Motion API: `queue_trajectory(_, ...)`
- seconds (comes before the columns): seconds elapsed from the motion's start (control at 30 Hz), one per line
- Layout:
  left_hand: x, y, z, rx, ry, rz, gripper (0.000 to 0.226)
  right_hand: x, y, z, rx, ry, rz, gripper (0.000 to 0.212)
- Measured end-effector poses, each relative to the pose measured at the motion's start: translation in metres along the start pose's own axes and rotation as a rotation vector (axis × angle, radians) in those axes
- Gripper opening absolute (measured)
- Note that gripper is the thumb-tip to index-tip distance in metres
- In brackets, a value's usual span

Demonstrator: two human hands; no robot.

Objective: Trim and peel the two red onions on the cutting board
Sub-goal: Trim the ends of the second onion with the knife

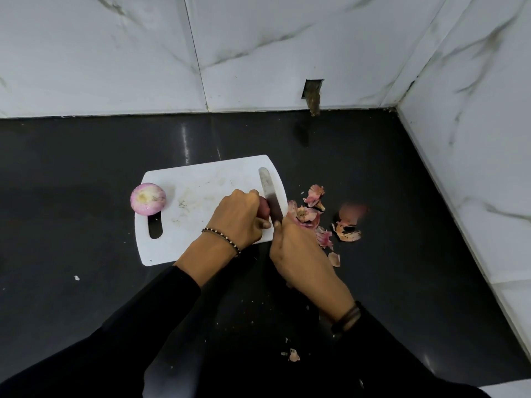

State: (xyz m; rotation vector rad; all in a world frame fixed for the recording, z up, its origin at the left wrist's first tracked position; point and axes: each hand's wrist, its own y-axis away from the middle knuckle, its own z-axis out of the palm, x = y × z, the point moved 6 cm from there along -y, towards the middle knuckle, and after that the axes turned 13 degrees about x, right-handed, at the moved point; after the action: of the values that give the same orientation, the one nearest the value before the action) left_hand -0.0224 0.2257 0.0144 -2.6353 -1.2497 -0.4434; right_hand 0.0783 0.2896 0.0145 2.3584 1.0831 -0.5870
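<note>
Well to the left of both hands, a peeled red onion (148, 203) sits at the edge of the white cutting board (201, 179). The left hand (240, 216) curls over the second onion (264, 208), which is mostly hidden under its fingers, and the knife (268, 191) blade stands just to that hand's right. The right hand (298, 257) grips the knife's hidden handle, with loose onion skins (311, 206) just beyond and right of it on the black counter (86, 168).

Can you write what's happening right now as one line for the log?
left hand: grips onion | right hand: holds knife, blade beside it | other onion: board left edge | peels: counter
</note>
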Motion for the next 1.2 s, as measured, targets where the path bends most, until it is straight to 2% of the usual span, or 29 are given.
queue_trajectory(0.23, -0.001, 0.003, 0.001, -0.004, 0.025, 0.01, 0.019, 0.006, 0.031, 0.008, -0.053, 0.105, 0.009, 0.021)
queue_trajectory(0.43, 0.002, 0.001, -0.002, 0.005, -0.003, -0.014, 0.024, -0.007, 0.011, 0.01, 0.03, 0.132, -0.051, 0.021)
queue_trajectory(0.6, 0.005, 0.004, -0.001, 0.008, -0.014, -0.015, 0.028, 0.001, 0.029, 0.018, 0.016, 0.203, 0.079, 0.027)
queue_trajectory(0.83, 0.003, 0.004, 0.0, 0.037, -0.034, -0.01, 0.026, 0.001, 0.017, 0.028, 0.07, 0.288, 0.044, 0.028)
queue_trajectory(1.03, -0.002, 0.001, 0.003, 0.056, 0.006, -0.013, 0.023, 0.011, 0.014, 0.032, 0.069, 0.227, 0.036, 0.026)
queue_trajectory(1.2, -0.031, 0.007, 0.007, 0.112, 0.217, -0.033, 0.031, 0.021, 0.011, 0.023, 0.06, 0.045, 0.044, 0.022)
